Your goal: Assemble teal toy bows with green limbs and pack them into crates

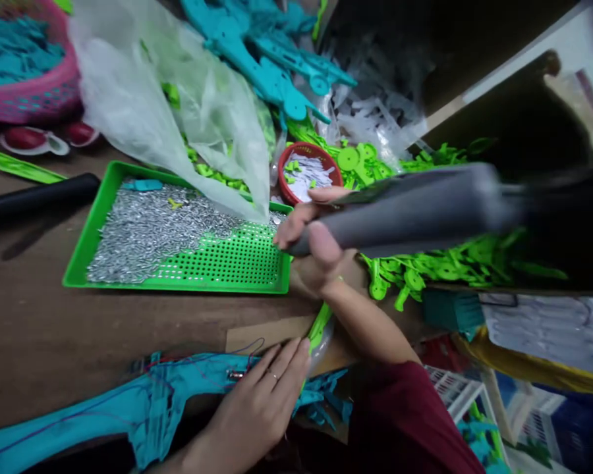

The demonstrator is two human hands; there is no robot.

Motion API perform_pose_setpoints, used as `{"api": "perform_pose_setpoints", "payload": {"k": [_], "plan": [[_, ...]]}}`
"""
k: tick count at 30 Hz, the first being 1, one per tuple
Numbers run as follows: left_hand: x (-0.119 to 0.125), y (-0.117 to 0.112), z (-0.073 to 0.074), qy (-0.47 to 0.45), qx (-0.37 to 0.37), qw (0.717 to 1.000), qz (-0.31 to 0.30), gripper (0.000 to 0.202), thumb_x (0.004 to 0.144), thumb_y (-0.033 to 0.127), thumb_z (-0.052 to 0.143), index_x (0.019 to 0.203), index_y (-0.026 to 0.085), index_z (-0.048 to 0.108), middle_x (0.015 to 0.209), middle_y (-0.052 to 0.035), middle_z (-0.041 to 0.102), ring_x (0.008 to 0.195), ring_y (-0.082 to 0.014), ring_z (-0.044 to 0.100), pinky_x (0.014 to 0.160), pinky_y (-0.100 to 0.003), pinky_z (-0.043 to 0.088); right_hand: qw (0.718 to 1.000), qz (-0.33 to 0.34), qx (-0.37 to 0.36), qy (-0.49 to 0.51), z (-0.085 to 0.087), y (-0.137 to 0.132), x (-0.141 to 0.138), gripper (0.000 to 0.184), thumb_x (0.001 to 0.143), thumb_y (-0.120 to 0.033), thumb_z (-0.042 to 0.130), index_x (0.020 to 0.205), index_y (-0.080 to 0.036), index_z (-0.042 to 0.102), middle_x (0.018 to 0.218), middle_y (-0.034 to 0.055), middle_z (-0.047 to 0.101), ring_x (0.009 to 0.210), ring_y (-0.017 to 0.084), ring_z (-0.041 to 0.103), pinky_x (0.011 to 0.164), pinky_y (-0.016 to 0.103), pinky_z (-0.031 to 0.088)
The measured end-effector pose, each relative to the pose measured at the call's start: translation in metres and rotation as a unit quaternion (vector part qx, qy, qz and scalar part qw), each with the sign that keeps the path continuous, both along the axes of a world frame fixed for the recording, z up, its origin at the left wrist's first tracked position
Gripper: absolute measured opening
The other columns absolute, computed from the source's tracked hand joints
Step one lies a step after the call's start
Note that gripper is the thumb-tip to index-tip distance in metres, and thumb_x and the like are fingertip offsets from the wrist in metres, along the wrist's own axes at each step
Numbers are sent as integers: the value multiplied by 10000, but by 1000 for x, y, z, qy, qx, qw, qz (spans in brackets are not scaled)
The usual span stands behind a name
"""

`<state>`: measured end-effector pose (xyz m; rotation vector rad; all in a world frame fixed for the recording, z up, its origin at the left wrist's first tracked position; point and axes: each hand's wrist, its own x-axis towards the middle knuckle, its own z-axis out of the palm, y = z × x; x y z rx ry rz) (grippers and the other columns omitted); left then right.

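Note:
My right hand is wrapped around a grey, motion-blurred electric screwdriver, raised just right of the green tray's corner. My left hand, with a ring on one finger, lies over a long teal plastic toy shell, fingers close together and bearing down on it; the thumb is hidden. Thin wires and a small metal part show on the shell. At the fingertips is a bright green plastic piece. The green tray, perforated, holds a heap of small silver screws.
A clear plastic bag of green pieces overhangs the tray. Behind are teal shells and a red bowl. Green parts are piled at right. A pink basket and a black-handled tool lie left.

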<state>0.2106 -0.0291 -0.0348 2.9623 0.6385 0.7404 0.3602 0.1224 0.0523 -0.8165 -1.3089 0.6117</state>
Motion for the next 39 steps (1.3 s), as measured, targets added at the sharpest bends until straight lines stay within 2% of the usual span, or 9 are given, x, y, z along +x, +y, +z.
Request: {"api": "perform_pose_setpoints", "payload": {"k": [5, 12, 19, 22, 25, 28, 30, 34, 39], "plan": [[-1, 2, 0, -18, 11, 1000, 8, 499, 936, 254, 518, 1399, 78, 576, 1528, -154, 487, 1388, -290, 483, 1176, -423, 299, 996, 56, 48, 55, -34, 39, -23, 305, 876, -460, 593, 1102, -309, 454, 595, -102, 450, 443, 105, 498, 459, 250, 480], [0, 7, 2, -25, 8, 1000, 12, 479, 969, 209, 429, 1403, 66, 572, 1499, -156, 519, 1364, -286, 512, 1117, -407, 364, 996, 31, 20, 78, -23, 35, -25, 286, 826, -420, 634, 1024, -288, 476, 560, -100, 470, 405, 110, 442, 428, 262, 454], [-1, 6, 2, -36, -10, 999, 9, 449, 979, 199, 439, 1388, 86, 588, 1495, -118, 531, 1355, -267, 497, 1103, -387, 377, 997, 7, 15, 78, -35, 42, -27, 357, 811, -509, 648, 1019, -277, 474, 553, -105, 451, 395, 106, 451, 434, 269, 452], [-2, 7, 0, -44, -8, 999, 2, 418, 985, 198, 440, 1352, 103, 617, 1480, -108, 546, 1312, -254, 522, 1080, -391, 394, 996, 13, 14, 83, -25, 40, -29, 388, 806, -519, 664, 1058, -273, 501, 573, -99, 455, 405, 108, 461, 436, 270, 455], [-5, 9, 0, -44, -8, 999, -5, 423, 983, 181, 424, 1357, 115, 612, 1474, -111, 551, 1325, -269, 513, 1086, -414, 392, 996, -21, 12, 82, 4, 12, -18, 330, 822, -491, 642, 1078, -299, 559, 582, -87, 453, 433, 117, 473, 449, 272, 456], [-8, 10, 0, -51, -18, 999, -8, 429, 985, 157, 399, 1350, 82, 610, 1454, -116, 569, 1329, -286, 512, 1104, -426, 378, 995, -66, 17, 66, 32, -42, 6, 211, 830, -425, 604, 1021, -336, 610, 583, -72, 472, 446, 129, 480, 436, 275, 453], [-10, 10, -1, -56, -30, 998, -16, 438, 988, 147, 389, 1366, 62, 592, 1460, -126, 563, 1349, -300, 500, 1123, -439, 365, 994, -97, 2, 42, 37, -81, 22, 228, 828, -409, 586, 1042, -334, 614, 583, -65, 489, 446, 139, 492, 435, 286, 469], [-10, 10, -3, -68, -45, 996, -37, 451, 974, 124, 424, 1393, 22, 554, 1489, -167, 524, 1397, -338, 458, 1162, -464, 334, 994, -98, -29, 34, 18, -132, 38, 296, 844, -351, 544, 1135, -310, 575, 605, -59, 511, 474, 155, 516, 467, 305, 486], [-10, 11, -1, -66, -43, 996, -45, 453, 958, 112, 451, 1387, 7, 550, 1494, -193, 509, 1414, -357, 438, 1185, -477, 316, 995, -74, -54, 24, -11, -144, 35, 337, 851, -397, 585, 1179, -343, 526, 643, -63, 535, 508, 164, 536, 519, 344, 524]]}}
